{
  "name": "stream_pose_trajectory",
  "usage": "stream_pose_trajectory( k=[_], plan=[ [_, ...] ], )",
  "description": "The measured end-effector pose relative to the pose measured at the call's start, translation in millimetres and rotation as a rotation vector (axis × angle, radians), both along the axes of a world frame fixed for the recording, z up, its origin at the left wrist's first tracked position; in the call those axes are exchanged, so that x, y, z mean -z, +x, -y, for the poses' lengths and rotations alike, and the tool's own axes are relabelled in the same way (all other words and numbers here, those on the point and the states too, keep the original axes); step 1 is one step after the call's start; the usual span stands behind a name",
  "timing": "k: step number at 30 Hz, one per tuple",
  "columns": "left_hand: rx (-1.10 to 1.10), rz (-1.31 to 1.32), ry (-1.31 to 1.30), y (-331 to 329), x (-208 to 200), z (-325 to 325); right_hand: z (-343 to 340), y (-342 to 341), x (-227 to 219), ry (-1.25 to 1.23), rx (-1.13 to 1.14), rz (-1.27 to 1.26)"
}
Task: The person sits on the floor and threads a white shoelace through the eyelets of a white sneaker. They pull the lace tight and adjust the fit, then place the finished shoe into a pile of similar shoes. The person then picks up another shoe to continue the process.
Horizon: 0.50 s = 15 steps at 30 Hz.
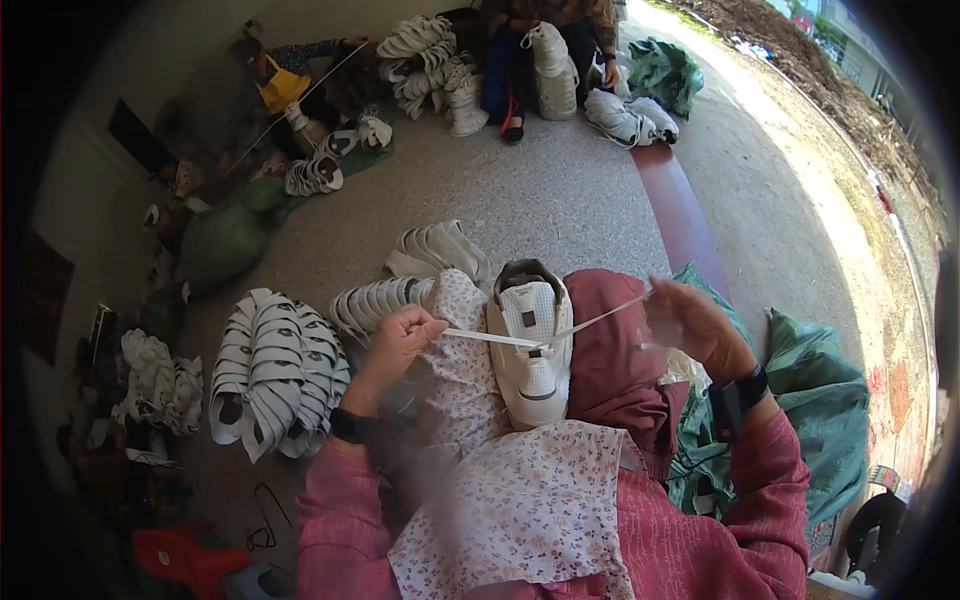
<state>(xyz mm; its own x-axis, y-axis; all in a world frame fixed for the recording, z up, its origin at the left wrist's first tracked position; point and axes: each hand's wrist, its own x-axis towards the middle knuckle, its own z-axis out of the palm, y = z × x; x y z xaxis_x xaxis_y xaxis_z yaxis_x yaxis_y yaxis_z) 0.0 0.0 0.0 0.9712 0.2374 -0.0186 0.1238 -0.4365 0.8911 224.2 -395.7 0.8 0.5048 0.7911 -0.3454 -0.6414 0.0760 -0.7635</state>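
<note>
A cream and white shoe upper point(535, 390) rests between my knees, its toe toward me and its dark-lined collar pointing away. A flat white shoelace point(480, 338) runs across its front through the lacing area. On the left, my left hand point(402, 345) is closed, pinching one length of the lace. My right hand point(700, 325) is raised at the right, and the other length stretches up to its fingertips; motion blurs part of this hand. Both lengths look taut. Flower-patterned cloth point(520, 500) covers my lap and left leg.
Stacked white uppers point(280, 365) stand on the floor at left, with more beyond my knees point(440, 250). Green sacks lie at right point(820, 410) and far left point(235, 235). A red stool point(180, 560) is at lower left. Two people sit at the back among uppers.
</note>
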Motion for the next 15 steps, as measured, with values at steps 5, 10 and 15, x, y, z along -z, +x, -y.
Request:
stream_pose_trajectory(
  k=[5,10,15],
  plan=[
    [-0.107,0.008,0.199,-23.1,17.4,-16.0,64.8,48.3,54.0,0.220,0.331,-0.254],
    [-0.121,0.051,0.328,-25.5,27.5,-10.2,148.0,56.8,115.9,-0.637,0.598,0.354],
    [0.000,0.319,0.546,-0.9,-4.5,34.2,115.3,46.2,107.8,-0.482,0.583,0.511]
  ],
)
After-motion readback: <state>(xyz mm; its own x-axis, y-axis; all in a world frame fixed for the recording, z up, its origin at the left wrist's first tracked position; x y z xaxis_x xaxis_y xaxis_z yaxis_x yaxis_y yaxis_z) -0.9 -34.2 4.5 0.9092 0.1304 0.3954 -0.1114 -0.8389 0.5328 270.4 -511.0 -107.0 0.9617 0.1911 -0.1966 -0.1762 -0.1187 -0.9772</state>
